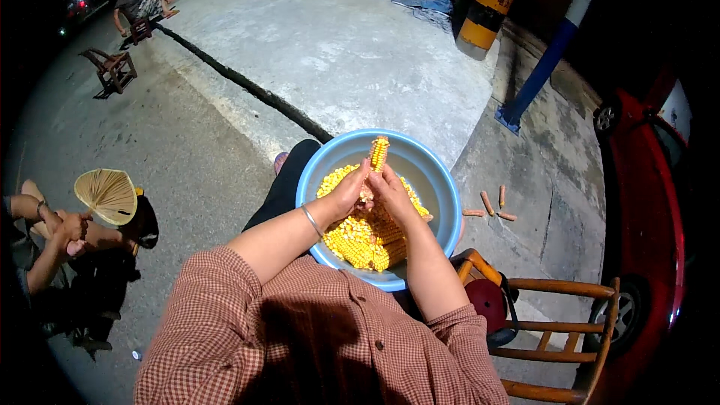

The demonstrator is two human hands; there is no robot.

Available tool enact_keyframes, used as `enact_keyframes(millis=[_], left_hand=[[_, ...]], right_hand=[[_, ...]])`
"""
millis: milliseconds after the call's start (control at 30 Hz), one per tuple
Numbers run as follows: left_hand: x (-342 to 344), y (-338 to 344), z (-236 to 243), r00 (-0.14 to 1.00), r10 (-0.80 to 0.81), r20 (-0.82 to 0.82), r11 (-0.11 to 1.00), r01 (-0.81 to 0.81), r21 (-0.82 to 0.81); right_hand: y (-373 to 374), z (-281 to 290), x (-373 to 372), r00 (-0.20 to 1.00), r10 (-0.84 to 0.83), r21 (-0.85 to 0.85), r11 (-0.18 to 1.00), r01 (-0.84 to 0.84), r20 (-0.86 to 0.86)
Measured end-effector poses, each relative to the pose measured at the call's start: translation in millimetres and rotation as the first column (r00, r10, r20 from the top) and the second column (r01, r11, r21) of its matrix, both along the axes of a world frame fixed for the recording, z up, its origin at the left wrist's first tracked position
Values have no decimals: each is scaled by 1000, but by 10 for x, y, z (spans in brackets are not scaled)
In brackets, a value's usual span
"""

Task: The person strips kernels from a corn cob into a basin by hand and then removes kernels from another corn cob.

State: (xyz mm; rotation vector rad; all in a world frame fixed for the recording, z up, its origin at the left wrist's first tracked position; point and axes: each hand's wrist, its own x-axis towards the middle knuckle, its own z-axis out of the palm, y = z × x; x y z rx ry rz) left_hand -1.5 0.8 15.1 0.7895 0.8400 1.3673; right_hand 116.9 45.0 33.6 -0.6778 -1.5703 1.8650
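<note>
Over a blue plastic basin [442, 178] on my lap, both my hands are closed around one ear of corn [379, 154]. Its yellow upper end points up and away, while its lower end looks partly stripped of kernels. My left hand [349, 191] wraps it from the left, a metal bangle on that wrist. From the right, my right hand [388, 189] presses against the same ear. Loose yellow corn kernels [358, 244] and several whole ears lie in the basin beneath my hands and forearms.
Several bare cobs [488, 203] lie on the concrete right of the basin. A wooden chair [562, 285] stands close at my right, near a red car [652, 202]. At left, a seated person holds a hand fan [106, 196]. A blue-and-white pole [544, 67] rises farther off.
</note>
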Motion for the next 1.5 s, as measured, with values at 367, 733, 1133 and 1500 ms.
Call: enact_keyframes(millis=[367,733,1133,1500], left_hand=[[-58,1,2,988,-65,140,997,71,-40],[18,-37,90,999,-45,10,998,45,-33],[-81,4,-13,977,-99,190,993,110,-52],[-41,-13,-10,997,-79,19,997,79,-12]], right_hand=[[27,6,16,992,121,68,990,-123,31],[69,-84,-7,998,-34,213,977,23,47],[98,-80,16,997,73,32,997,-73,-5],[84,-87,6,997,-23,185,983,8,76]])
